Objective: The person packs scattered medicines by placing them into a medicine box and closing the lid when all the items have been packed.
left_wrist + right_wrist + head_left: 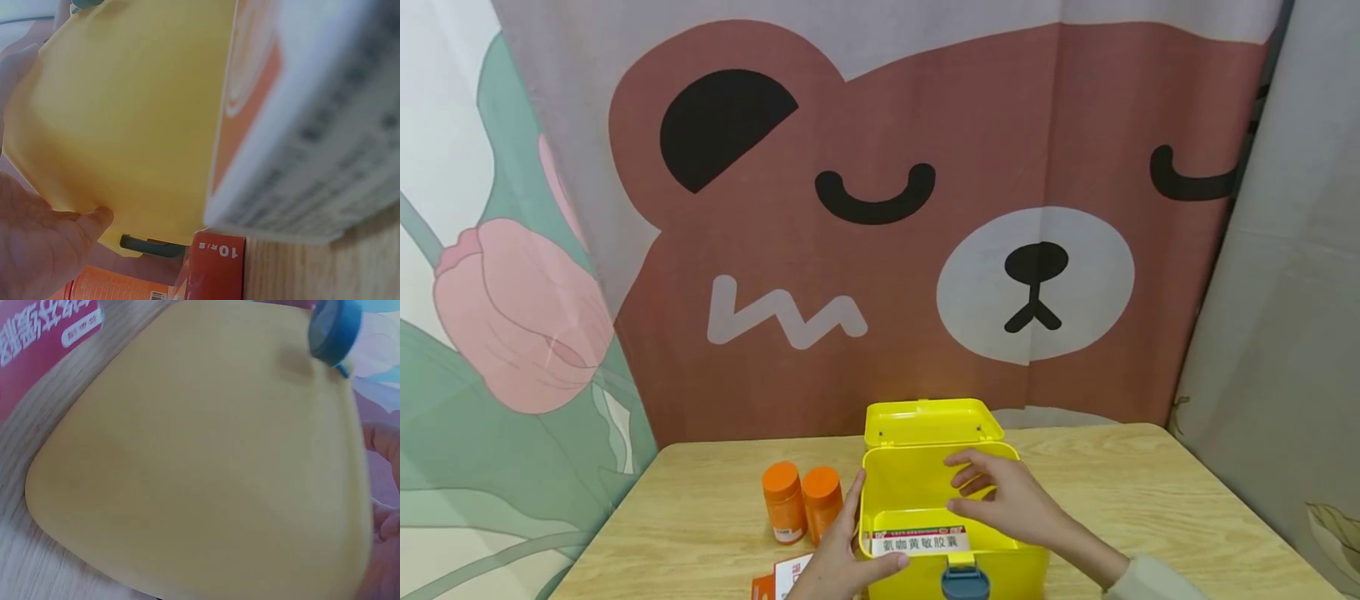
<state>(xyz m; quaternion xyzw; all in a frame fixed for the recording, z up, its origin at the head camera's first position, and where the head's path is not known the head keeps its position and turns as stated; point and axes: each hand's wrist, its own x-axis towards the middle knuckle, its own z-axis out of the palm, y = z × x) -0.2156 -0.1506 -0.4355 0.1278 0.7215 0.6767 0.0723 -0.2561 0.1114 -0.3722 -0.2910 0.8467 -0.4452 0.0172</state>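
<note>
Left hand (841, 557) grips the yellow hinged-lid box (1011, 575) — likely to steady it — beneath the right hand (1009, 502), fingers parted, holding nothing.

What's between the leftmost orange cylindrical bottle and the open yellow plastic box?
A second orange cylindrical bottle, then the person's left hand; head view.

At the frame's lower center, an open yellow plastic box (917, 583) sits on a pale wood-grain desk (662, 517), a white printed carton (921, 542) inside, two orange cylindrical bottles (786, 506) to its left.
</note>
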